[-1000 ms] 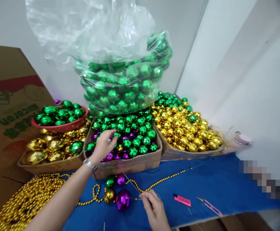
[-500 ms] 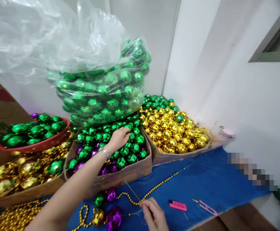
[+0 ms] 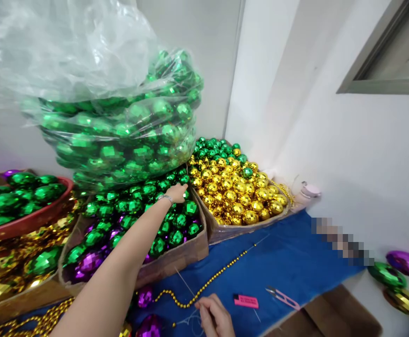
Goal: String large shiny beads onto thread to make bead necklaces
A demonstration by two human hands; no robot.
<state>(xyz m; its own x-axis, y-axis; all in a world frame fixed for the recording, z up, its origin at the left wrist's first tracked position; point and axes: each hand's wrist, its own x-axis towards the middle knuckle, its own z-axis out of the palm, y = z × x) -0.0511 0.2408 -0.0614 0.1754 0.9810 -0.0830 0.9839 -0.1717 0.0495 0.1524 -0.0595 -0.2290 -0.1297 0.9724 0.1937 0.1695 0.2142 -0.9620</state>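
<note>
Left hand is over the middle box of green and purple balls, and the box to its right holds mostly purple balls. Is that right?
Not quite: the head view shows mostly gold balls in the right box. The left hand is indeed over the middle box of green and purple balls.

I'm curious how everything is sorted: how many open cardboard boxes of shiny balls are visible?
3: the left box, the middle box beneath the left hand, and the right box. More may be hidden behind the clear plastic bag.

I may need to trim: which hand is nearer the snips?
Right. The right hand is left of the snips; the left hand is farther off, at the green balls.
</note>
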